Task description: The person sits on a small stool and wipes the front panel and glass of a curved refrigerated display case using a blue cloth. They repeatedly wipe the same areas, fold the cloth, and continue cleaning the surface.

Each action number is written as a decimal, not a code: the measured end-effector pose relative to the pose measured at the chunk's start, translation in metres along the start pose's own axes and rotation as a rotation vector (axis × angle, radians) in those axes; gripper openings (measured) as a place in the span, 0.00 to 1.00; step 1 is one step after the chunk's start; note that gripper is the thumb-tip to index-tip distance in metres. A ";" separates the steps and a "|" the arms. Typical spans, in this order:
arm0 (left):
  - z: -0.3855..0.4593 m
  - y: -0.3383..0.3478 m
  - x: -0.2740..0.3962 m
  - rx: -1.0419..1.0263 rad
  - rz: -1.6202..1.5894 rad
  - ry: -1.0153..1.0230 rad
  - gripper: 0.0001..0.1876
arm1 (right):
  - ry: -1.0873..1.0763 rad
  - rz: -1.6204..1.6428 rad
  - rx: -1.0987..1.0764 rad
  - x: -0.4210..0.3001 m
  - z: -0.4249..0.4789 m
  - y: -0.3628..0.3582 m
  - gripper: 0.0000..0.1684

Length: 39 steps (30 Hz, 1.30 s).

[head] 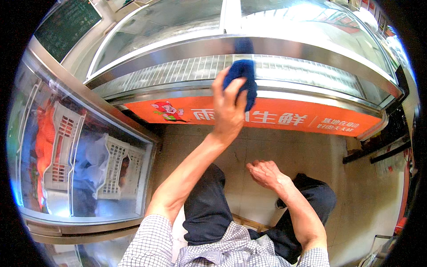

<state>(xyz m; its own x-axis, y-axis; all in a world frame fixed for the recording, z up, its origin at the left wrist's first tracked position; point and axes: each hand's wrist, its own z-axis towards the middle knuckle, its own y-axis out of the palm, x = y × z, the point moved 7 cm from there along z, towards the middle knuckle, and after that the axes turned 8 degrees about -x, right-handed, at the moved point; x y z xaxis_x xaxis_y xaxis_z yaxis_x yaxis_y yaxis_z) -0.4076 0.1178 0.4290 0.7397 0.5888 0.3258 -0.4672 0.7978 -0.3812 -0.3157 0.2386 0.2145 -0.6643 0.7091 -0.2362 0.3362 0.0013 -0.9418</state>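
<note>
My left hand is stretched forward with its fingers curled around a dark blue cloth. The cloth lies over the front glass of a refrigerated display case, just above its orange printed panel. Part of that panel's lettering is hidden behind the hand. A dark reflection of the cloth shows in the steel rail above. Back over the floor between my knees, my right hand is loosely curled, and nothing shows in it.
To the left stands a glass-door cabinet holding white plastic crates and orange mesh bags. A board with writing is at the upper left. Tiled floor lies around my legs. Dark metal bars stick out at the right.
</note>
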 end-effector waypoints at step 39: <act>-0.057 -0.320 -0.321 0.521 0.345 -0.857 0.26 | -0.054 -0.014 -0.173 -0.023 0.021 0.026 0.14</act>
<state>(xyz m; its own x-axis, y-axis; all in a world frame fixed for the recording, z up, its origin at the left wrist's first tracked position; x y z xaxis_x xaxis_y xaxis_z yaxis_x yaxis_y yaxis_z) -0.4679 -0.3333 0.3972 0.0337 0.5268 0.8493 -0.8870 0.4073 -0.2175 -0.3053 0.2074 0.1905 -0.7029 0.6694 -0.2406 0.4338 0.1353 -0.8908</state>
